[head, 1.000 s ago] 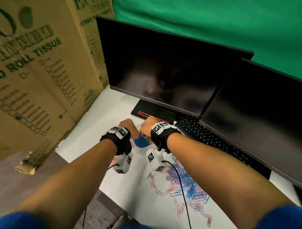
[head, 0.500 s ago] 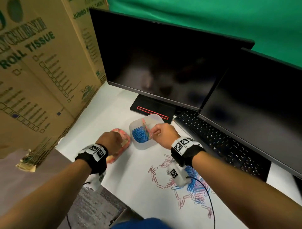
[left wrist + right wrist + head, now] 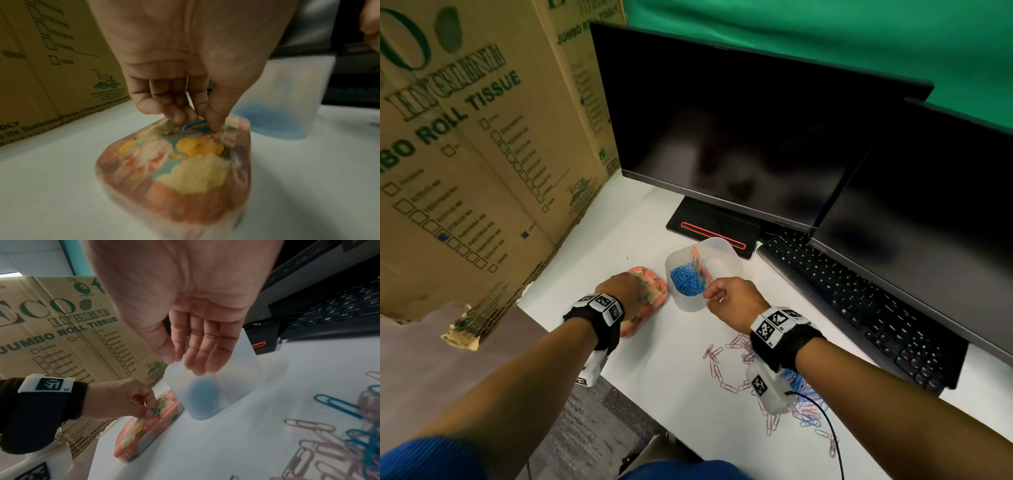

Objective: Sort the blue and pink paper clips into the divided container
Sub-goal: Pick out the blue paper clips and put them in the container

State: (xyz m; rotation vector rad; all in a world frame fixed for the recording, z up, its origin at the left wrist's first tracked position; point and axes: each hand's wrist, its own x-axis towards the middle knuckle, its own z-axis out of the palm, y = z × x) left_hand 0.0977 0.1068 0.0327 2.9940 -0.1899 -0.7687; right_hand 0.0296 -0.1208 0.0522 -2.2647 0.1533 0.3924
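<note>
A translucent divided container (image 3: pixel 726 251) stands before the monitor base; its left compartment holds a heap of blue clips (image 3: pixel 686 281), beside a pink striped divider (image 3: pixel 700 262). My left hand (image 3: pixel 197 125) is down on a floral lid (image 3: pixel 185 170) left of the container, pinching one blue paper clip (image 3: pixel 195 129) between thumb and forefinger. My right hand (image 3: pixel 185 365) hovers at the container's (image 3: pixel 236 386) near rim, fingers straight, nothing in it. A mixed pile of pink and blue clips (image 3: pixel 801 407) lies under my right wrist.
Large cardboard boxes (image 3: pixel 465 154) wall off the left. Two dark monitors (image 3: pixel 739 137) and a black keyboard (image 3: pixel 859 308) fill the back and right. The white table's edge (image 3: pixel 585 359) runs diagonally at the lower left.
My left hand has moved left from the container onto the floral lid. My right hand has drawn back toward me to the container's near rim.
</note>
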